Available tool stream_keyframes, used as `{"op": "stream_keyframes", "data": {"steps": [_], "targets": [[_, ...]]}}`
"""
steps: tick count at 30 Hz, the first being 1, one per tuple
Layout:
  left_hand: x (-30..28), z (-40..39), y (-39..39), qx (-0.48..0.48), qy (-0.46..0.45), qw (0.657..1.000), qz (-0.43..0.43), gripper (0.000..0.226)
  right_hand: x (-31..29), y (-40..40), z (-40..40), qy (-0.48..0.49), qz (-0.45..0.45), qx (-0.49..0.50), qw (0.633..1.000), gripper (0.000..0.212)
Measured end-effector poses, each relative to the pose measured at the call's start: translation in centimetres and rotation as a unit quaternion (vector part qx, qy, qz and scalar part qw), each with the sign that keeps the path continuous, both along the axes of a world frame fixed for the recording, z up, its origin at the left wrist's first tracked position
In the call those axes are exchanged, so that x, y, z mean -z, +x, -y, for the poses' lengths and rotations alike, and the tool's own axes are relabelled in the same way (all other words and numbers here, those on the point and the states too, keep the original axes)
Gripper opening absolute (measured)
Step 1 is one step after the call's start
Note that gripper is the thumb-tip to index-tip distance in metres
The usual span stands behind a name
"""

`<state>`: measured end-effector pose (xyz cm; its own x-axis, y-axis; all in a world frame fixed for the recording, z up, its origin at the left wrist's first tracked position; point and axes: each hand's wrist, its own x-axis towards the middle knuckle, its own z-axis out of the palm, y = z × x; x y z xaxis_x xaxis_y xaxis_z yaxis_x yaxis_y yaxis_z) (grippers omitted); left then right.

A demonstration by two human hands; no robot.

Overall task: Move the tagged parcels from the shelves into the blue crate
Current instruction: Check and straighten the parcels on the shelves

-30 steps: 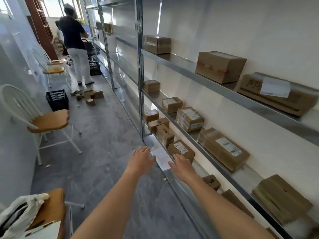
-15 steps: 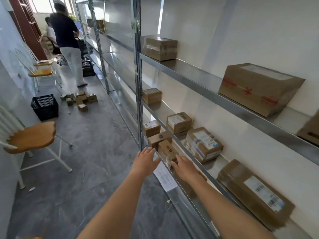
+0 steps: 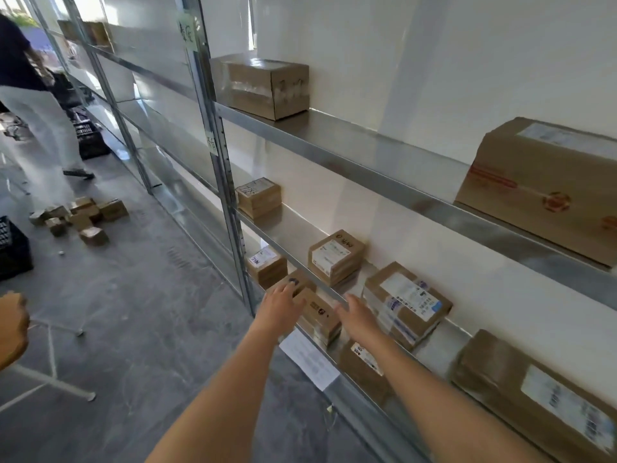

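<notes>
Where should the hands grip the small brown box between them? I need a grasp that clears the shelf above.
Judging by its pose, grip the small brown box on its two long side faces, left hand and right hand coming from the aisle. It lies flat beneath the shelf edge, so slide it out first.

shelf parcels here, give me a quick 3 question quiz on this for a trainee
1. True or false: the left hand grips a parcel lifted clear of the shelf.
2. Which hand is nearer the metal post? A) left B) right
3. Fill in: the small boxes near the other person lie on the ____.

Key
1. False: both hands are open, at the low parcel, which sits on its shelf.
2. A; the right hand is farther.
3. floor
</notes>
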<state>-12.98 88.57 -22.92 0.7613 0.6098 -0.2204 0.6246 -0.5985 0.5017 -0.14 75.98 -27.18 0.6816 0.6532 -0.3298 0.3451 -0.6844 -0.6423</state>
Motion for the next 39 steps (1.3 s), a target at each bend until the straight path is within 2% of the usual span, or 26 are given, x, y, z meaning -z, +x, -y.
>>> {"op": "stream_keyframes", "data": {"steps": [5, 9, 13, 15, 18, 22, 25, 26, 29, 32, 34, 39], "targets": [[0.4, -5.8, 5.6, -0.051, -0.065, 0.996, 0.028, 0.046, 0.3, 5.5, -4.3, 0.063, -0.043, 0.072, 0.994, 0.055], [0.3, -9.7, 10.6, -0.075, -0.081, 0.993, 0.035, 0.047, 0.8, 9.3, -7.6, 0.091, -0.084, 0.110, 0.986, 0.047], [0.0, -11.5, 14.0, -0.045, -0.117, 0.992, 0.020, 0.058, 2.3, 11.3, -10.0, 0.119, -0.109, 0.183, 0.970, 0.042], [0.9, -12.6, 15.7, -0.028, -0.140, 0.990, 0.013, 0.058, 2.6, 11.7, -11.0, 0.136, -0.100, 0.239, 0.956, 0.045], [2.8, -14.6, 18.5, -0.020, -0.188, 0.982, 0.013, 0.054, 4.1, 12.2, -12.7, 0.153, -0.072, 0.353, 0.920, 0.053], [5.2, -16.6, 20.7, -0.015, -0.276, 0.961, 0.018, 0.039, 6.2, 11.7, -15.2, 0.214, -0.084, 0.452, 0.862, 0.035], [6.5, -17.9, 21.5, -0.033, -0.361, 0.932, 0.012, 0.028, 6.5, 10.7, -16.5, 0.267, -0.140, 0.529, 0.793, 0.022], [6.9, -18.3, 21.7, -0.036, -0.392, 0.919, 0.008, 0.027, 6.4, 10.2, -16.9, 0.284, -0.154, 0.551, 0.770, 0.025], [6.9, -18.7, 21.7, -0.027, -0.468, 0.883, -0.003, 0.028, 5.6, 8.8, -17.8, 0.304, -0.117, 0.590, 0.738, 0.034], [7.6, -18.5, 21.3, 0.003, -0.506, 0.863, -0.006, 0.033, 5.6, 7.6, -18.6, 0.337, -0.086, 0.590, 0.729, 0.036], [7.7, -18.5, 20.8, 0.020, -0.507, 0.862, 0.008, 0.035, 5.7, 7.0, -19.0, 0.360, -0.088, 0.573, 0.731, 0.037], [8.0, -18.9, 20.2, 0.037, -0.494, 0.869, 0.021, 0.031, 6.9, 6.4, -19.3, 0.357, -0.087, 0.528, 0.765, 0.046]]}}
